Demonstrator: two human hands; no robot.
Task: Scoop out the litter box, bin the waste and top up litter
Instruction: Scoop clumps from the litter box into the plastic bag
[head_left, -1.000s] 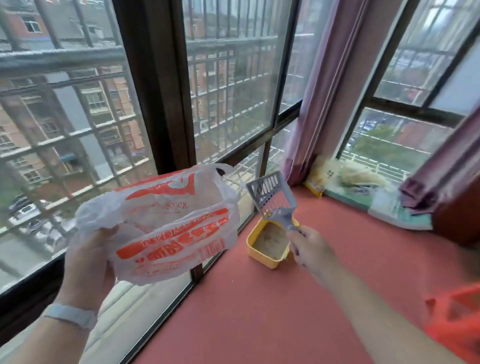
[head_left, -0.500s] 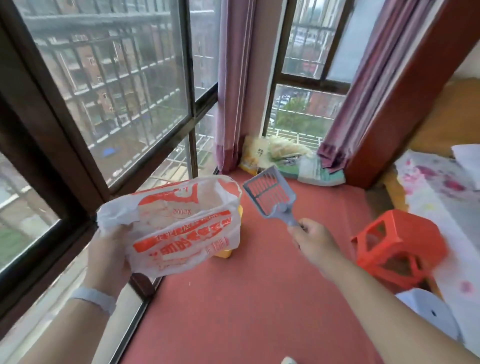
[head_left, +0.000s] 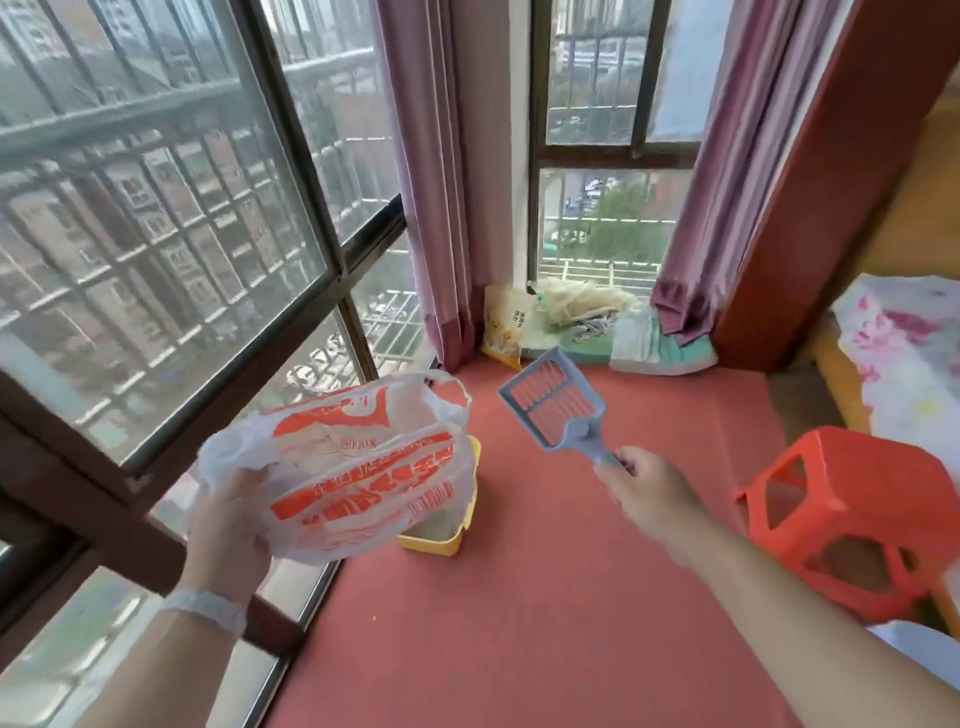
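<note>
My left hand (head_left: 228, 519) grips a white plastic bag with orange print (head_left: 358, 462), held open in the air above the window ledge. Behind and under the bag sits a small yellow litter box (head_left: 441, 540) on the red ledge surface; only its front corner and some grey litter show. My right hand (head_left: 649, 493) holds the handle of a blue-grey slotted litter scoop (head_left: 553, 405), raised with its blade tilted up and nothing visible in it. The scoop is to the right of the bag and above the ledge.
A red ledge (head_left: 545, 597) runs along barred windows on the left. In the far corner lie a yellow pouch (head_left: 506, 327), a pale fibrous bundle and folded cloths (head_left: 654, 343). Purple curtains hang at both corner sides. An orange plastic stool (head_left: 852, 519) lies at the right.
My view has swung right and down, bringing the corner and the orange stool into sight. Both hands keep their hold; the bag now covers most of the yellow litter box.
</note>
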